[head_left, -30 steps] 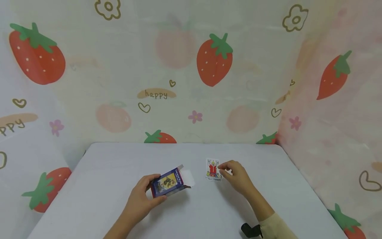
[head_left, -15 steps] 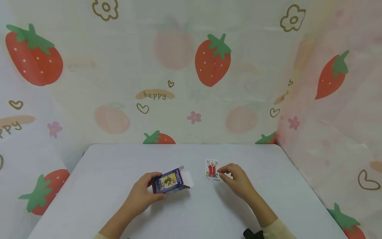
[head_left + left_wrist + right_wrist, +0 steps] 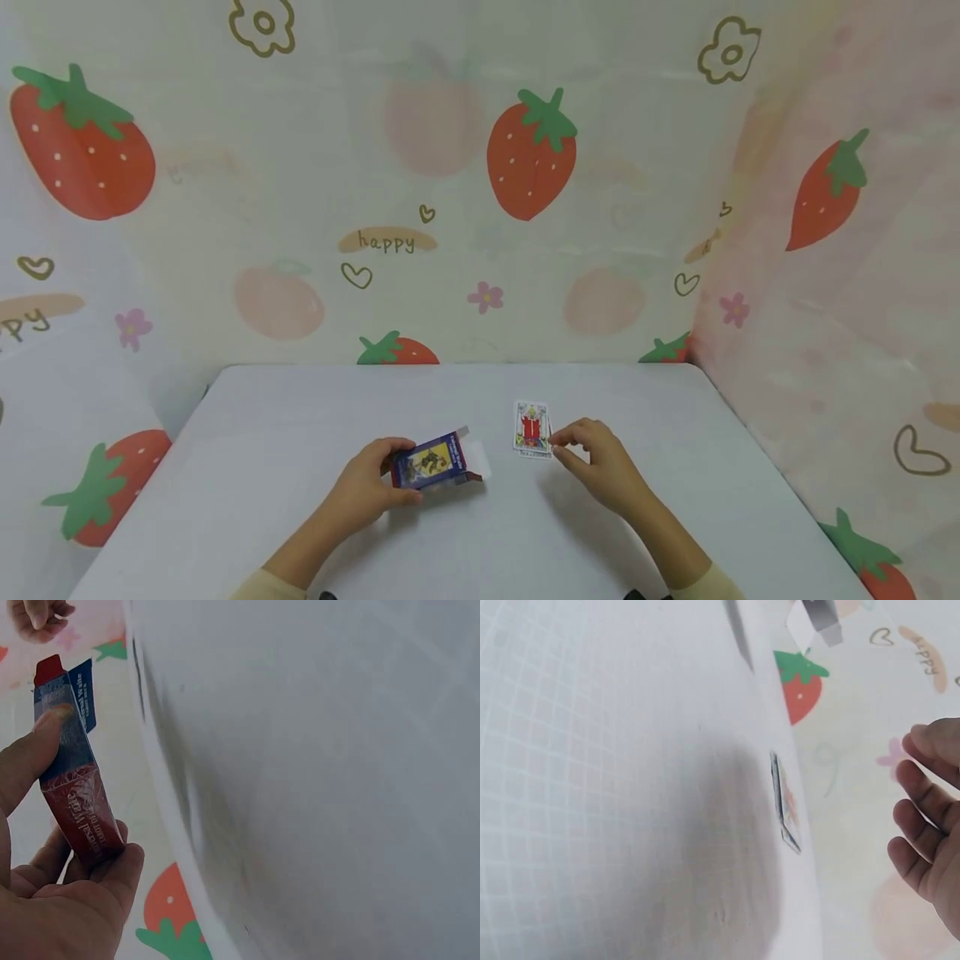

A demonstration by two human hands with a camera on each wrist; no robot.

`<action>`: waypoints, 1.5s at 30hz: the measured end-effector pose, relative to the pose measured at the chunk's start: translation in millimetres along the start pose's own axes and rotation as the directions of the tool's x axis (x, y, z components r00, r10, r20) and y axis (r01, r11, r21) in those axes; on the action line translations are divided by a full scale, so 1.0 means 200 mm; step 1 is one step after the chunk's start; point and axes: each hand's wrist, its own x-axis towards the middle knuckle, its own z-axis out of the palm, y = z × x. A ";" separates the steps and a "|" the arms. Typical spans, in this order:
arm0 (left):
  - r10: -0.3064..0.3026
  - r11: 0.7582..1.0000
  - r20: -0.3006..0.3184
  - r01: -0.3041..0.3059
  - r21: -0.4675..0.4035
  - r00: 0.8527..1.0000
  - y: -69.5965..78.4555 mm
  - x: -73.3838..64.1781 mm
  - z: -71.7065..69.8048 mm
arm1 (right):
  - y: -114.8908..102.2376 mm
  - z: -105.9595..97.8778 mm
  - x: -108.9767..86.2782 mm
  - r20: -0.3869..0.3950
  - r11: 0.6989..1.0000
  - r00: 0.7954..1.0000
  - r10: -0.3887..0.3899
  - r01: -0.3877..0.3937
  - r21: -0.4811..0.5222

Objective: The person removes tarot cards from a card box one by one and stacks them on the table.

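Note:
My left hand (image 3: 371, 482) grips a blue and red tarot card box (image 3: 429, 463), thumb on one narrow side and fingers on the other. The box is tilted above the table, its flaps standing out at the end towards the right. In the left wrist view, its red end (image 3: 84, 817) sits over the curled fingers. Farther right, a small stack of tarot cards (image 3: 531, 427) lies face up, a red-robed figure on top and a lower card peeking out. My right hand (image 3: 600, 458) hovers just right of the cards; the right wrist view shows its loosely bent fingers (image 3: 915, 825) holding nothing.
The white table (image 3: 300, 408) runs back to a wall hanging (image 3: 450, 192) printed with strawberries, with similar sheets at both sides. Dark objects show at both sleeves by the bottom edge.
The left hand has shifted slightly right with the box. The right hand has drawn a little towards me along the cards' right edge; the cards lie in place. The head view has shifted slightly.

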 end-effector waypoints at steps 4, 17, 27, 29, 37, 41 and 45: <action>-0.010 1.000 0.010 0.010 -0.005 1.000 -0.02 0.02 0.01 | 0.00 -0.01 -0.02 -0.002 1.000 1.000 0.000 0.000 -0.012; -0.008 1.000 0.044 0.007 0.027 0.999 -0.08 0.07 0.03 | 0.02 -0.04 -0.08 -0.031 0.997 0.998 -0.062 0.060 -0.044; -0.042 0.996 0.056 0.038 0.077 0.998 -0.12 0.09 0.03 | 0.05 -0.08 -0.12 -0.036 0.994 0.995 -0.088 0.085 -0.073; -0.044 0.996 0.055 0.039 0.084 0.998 -0.12 0.09 0.03 | 0.06 -0.09 -0.13 -0.039 0.993 0.995 -0.096 0.093 -0.078; -0.029 0.997 0.071 0.023 0.078 0.997 -0.12 0.08 0.03 | 0.08 -0.13 -0.16 -0.041 0.993 0.996 -0.084 0.080 -0.086; -0.024 0.996 0.080 0.017 0.083 0.997 -0.11 0.08 0.02 | 0.09 -0.13 -0.18 -0.052 0.992 0.995 -0.085 0.079 -0.102; -0.027 0.996 0.088 0.019 0.090 0.996 -0.12 0.08 0.02 | 0.11 -0.14 -0.20 -0.054 0.991 0.995 -0.083 0.076 -0.110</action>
